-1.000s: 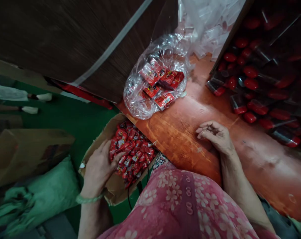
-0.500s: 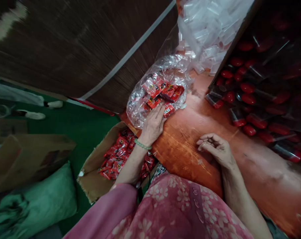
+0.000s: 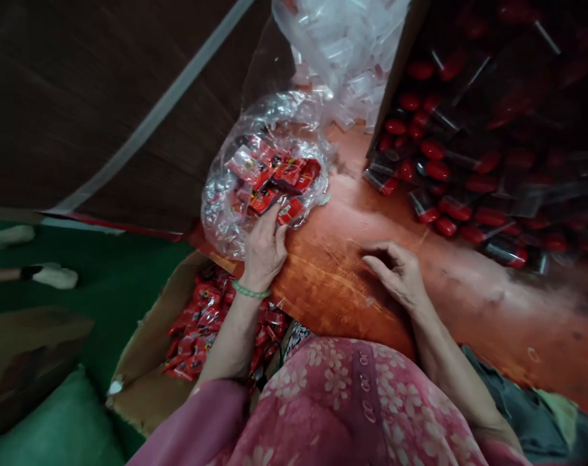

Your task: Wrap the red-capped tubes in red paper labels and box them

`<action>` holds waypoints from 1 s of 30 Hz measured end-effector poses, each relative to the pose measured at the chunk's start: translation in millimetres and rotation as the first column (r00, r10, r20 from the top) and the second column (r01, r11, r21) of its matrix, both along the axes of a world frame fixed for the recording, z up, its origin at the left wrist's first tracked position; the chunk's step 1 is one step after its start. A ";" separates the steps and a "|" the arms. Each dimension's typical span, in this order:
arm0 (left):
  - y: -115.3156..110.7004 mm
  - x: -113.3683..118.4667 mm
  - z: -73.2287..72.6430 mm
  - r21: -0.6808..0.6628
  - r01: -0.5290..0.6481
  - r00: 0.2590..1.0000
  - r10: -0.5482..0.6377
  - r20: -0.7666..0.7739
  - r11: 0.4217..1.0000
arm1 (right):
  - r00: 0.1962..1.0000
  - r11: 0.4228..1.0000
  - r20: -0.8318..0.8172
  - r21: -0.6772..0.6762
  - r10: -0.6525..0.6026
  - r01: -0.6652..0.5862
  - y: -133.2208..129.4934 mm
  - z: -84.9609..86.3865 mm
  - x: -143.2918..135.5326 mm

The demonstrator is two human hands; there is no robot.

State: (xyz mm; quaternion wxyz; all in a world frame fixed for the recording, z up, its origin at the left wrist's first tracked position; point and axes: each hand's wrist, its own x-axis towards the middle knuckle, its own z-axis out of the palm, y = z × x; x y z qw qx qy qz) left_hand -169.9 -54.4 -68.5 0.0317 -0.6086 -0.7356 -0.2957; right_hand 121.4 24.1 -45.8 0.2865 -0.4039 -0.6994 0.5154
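Observation:
My left hand (image 3: 265, 249), with a green bead bracelet (image 3: 251, 290) on the wrist, reaches over the near rim of a clear plastic bag (image 3: 221, 220). Its fingers are stretched out, and their tips touch or nearly touch small red packets (image 3: 290, 171) lying in the bag's mouth. Whether a fingertip presses on one is hard to tell. To the right, my right hand (image 3: 395, 270) rests above the orange-brown tabletop (image 3: 333, 259). Its fingers are curved, with a gap between thumb and forefinger, and nothing shows between them.
Below the table's left edge stands a cardboard box (image 3: 143, 349) full of red wrapped packets (image 3: 201, 323). Clear plastic tubes (image 3: 342, 58) are heaped at the back. Red-capped clear containers (image 3: 434, 155) fill the right side. Another person's shoe (image 3: 56, 276) is on the green floor (image 3: 109, 272).
The view has swung, so the table and bag sit further left. My right thumb has parted from the fingers. My left hand stays by the packets.

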 end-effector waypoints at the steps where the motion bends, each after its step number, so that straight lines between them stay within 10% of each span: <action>1: 0.6 1.1 -3.3 0.031 -0.010 1.000 0.010 -0.003 0.999 | 0.995 0.988 0.098 0.151 -0.028 0.013 0.5 -0.2 -2.5; 4: 1.5 3.3 -8.5 0.092 0.002 1.000 -0.001 -0.007 0.996 | 0.905 0.916 0.416 0.392 -0.089 -0.090 -2.1 -3.7 -13.7; 10: -1.6 5.7 -6.8 0.126 0.078 0.997 -0.081 0.019 0.989 | 0.781 0.784 0.601 0.399 0.168 -0.475 -26.5 -10.7 -47.1; 30: -4.2 15.1 -3.6 0.098 0.057 0.990 -0.069 0.123 0.994 | 0.812 0.671 0.559 0.540 0.166 -0.508 -18.3 -10.2 -53.8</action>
